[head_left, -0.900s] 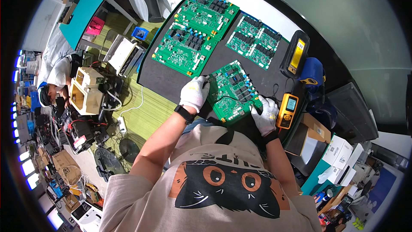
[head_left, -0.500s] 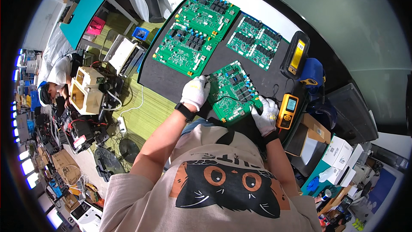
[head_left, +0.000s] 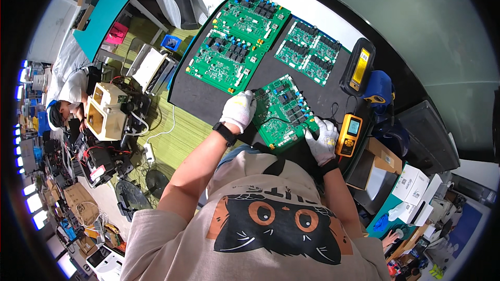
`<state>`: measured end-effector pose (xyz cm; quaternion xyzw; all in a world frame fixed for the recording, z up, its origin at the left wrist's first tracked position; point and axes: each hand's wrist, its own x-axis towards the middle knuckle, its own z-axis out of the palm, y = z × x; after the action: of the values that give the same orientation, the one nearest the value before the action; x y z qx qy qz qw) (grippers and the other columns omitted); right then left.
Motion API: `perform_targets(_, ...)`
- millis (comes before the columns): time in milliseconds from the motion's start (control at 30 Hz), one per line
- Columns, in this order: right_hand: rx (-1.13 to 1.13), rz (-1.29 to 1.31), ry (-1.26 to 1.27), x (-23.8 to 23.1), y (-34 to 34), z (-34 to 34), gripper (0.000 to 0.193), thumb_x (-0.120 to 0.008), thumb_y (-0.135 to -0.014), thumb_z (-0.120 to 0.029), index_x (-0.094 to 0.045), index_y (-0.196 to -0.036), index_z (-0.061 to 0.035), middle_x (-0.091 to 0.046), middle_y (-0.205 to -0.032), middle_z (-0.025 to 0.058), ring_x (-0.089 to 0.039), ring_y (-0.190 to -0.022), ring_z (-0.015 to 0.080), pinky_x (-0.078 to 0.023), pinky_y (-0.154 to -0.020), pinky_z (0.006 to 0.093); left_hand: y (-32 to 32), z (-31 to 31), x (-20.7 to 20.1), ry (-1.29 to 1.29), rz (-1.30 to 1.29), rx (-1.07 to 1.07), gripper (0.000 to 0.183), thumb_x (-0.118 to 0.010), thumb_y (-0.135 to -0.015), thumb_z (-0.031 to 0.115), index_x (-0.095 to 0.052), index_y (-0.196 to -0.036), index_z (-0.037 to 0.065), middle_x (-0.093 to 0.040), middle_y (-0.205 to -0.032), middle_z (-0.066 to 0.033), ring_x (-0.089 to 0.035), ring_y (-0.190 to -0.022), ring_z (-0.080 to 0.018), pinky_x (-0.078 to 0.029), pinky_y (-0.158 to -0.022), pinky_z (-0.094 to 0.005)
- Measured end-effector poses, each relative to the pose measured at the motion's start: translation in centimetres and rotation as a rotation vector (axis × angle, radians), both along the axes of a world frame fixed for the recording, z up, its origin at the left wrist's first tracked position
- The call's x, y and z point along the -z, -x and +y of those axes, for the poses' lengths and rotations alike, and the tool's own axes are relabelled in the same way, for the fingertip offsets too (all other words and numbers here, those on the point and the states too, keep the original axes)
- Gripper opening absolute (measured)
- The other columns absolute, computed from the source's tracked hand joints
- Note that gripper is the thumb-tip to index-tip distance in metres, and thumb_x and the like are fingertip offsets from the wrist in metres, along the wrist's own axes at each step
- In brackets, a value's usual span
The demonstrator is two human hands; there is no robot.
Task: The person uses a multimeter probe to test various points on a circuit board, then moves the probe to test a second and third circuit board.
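A green circuit board [head_left: 281,109] lies tilted in front of me, with black and blue parts along its right side and a thin dark wire across it. My left hand [head_left: 239,110], in a white glove, grips the board's left edge; its fingertips are partly hidden. At the board's lower right corner, my gloved right hand [head_left: 323,139] pinches the edge between thumb and fingers. Just right of that hand is a yellow handheld meter [head_left: 349,134] with a lit screen.
Two larger green boards [head_left: 224,60] lie at the far left of the dark table [head_left: 195,93]. A panel of smaller boards [head_left: 308,51] is beyond mine. A black device with a yellow screen [head_left: 359,67] and a blue tool [head_left: 379,87] stand at right. Another person [head_left: 70,96] works at far left.
Both my hands and the board stay practically in place. Another person's hand has come into view in the background at lower right.
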<state>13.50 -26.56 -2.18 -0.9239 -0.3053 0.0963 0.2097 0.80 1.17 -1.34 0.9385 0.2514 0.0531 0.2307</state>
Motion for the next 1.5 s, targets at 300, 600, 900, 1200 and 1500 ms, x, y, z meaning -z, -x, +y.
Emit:
perform_targets(300, -0.016, -0.039, -0.014, 0.4, 0.0, -0.1, 0.058, -0.070, -0.075, -0.042, -0.061, -0.125, -0.0134, -0.055, -0.120, 0.0149, -0.050, -0.112, 0.0340, -0.037, -0.099, 0.0475, -0.7, -0.1, -0.9, -0.026, 0.038, -0.023, 0.015, -0.058, -0.087, 0.019, -0.060, -0.088, 0.004, -0.066, -0.082, -0.0189, -0.065, -0.079, -0.0361, -0.053, -0.069, -0.0456)
perform_targets(600, -0.042, -0.106, -0.037, 0.5, 0.0, -0.2, 0.053, -0.074, -0.077, -0.036, -0.061, -0.123, -0.0121, -0.056, -0.117, 0.0145, -0.052, -0.111, 0.0336, -0.040, -0.097, 0.0471, -1.5, 0.4, -1.1, 0.019, 0.124, -0.001, 0.018, -0.061, -0.085, 0.021, -0.061, -0.086, 0.004, -0.066, -0.083, -0.0207, -0.065, -0.080, -0.0390, -0.052, -0.071, -0.0471)
perform_targets(900, -0.034, -0.099, -0.062, 0.7, 0.1, -0.3, 0.055, -0.074, -0.075, -0.039, -0.062, -0.122, -0.0133, -0.055, -0.117, 0.0149, -0.051, -0.110, 0.0342, -0.039, -0.097, 0.0478, -1.1, -0.2, -1.0, -0.011, 0.131, -0.016, 0.018, -0.060, -0.086, 0.022, -0.060, -0.090, 0.004, -0.066, -0.084, -0.0192, -0.065, -0.079, -0.0368, -0.053, -0.070, -0.0456)
perform_targets(1200, -0.032, -0.099, -0.064, 1.1, 0.1, -0.3, 0.055, -0.073, -0.074, -0.038, -0.062, -0.122, -0.0127, -0.055, -0.119, 0.0161, -0.050, -0.112, 0.0348, -0.037, -0.099, 0.0478, -0.1, -0.6, -1.2, 0.029, 0.033, -0.069, 0.021, -0.061, -0.086, 0.023, -0.059, -0.094, 0.004, -0.066, -0.088, -0.0188, -0.065, -0.081, -0.0364, -0.054, -0.071, -0.0447)
perform_targets(1500, -0.025, -0.097, -0.052, 1.1, 0.0, -0.2, 0.055, -0.072, -0.075, -0.038, -0.062, -0.122, -0.0120, -0.055, -0.118, 0.0156, -0.050, -0.111, 0.0345, -0.038, -0.098, 0.0472, -0.5, -0.5, -0.7, -0.014, 0.047, -0.055, 0.020, -0.061, -0.088, 0.024, -0.060, -0.090, 0.004, -0.066, -0.083, -0.0184, -0.065, -0.078, -0.0360, -0.053, -0.068, -0.0450)
